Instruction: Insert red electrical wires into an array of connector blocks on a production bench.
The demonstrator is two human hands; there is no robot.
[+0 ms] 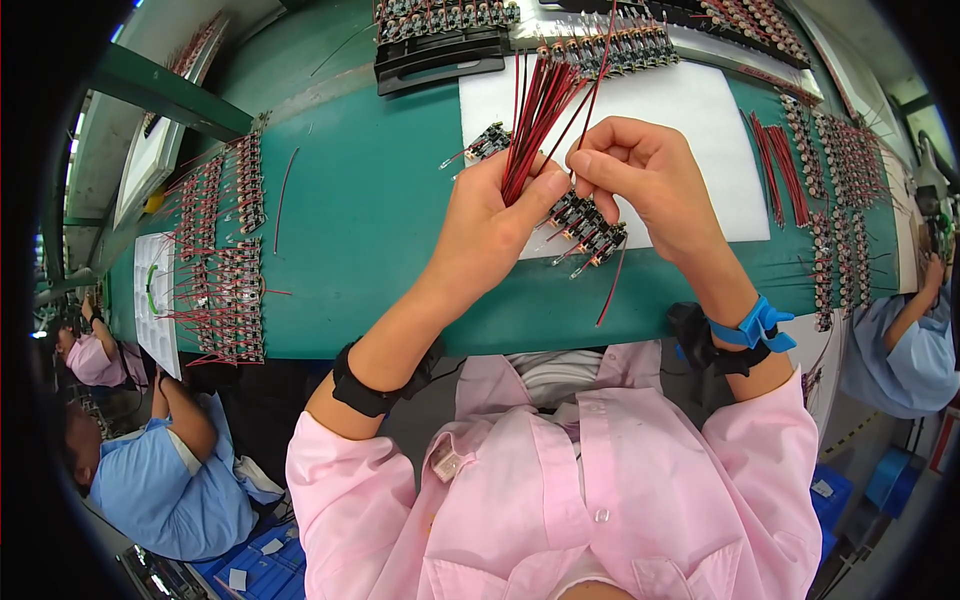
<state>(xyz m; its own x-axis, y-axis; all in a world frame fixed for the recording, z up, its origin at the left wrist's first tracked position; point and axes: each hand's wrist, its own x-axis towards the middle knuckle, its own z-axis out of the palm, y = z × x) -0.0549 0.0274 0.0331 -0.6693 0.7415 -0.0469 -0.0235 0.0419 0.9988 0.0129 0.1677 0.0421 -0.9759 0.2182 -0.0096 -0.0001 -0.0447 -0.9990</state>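
A thick bundle of dark red wires [535, 125] stands upright in my left hand [480, 230], whose fingers are closed round its lower end. My right hand [645, 185] is close beside it, thumb and forefinger pinched on a single thin wire [597, 88] that runs up past the bundle. Just below my fingertips lies a row of small circuit boards [592, 230], with a loose red wire hanging off its right end. Another part of this row [488, 142] shows behind my left hand. The boards rest on a white foam sheet [715, 160].
A green-topped bench [360, 230] spans the view. Rows of wired boards lie at left [235, 290] and right [835, 200], beside more red wires [780, 170]. Black trays [440, 62] and boards stand at the back. Co-workers in blue [170, 480] sit at both sides.
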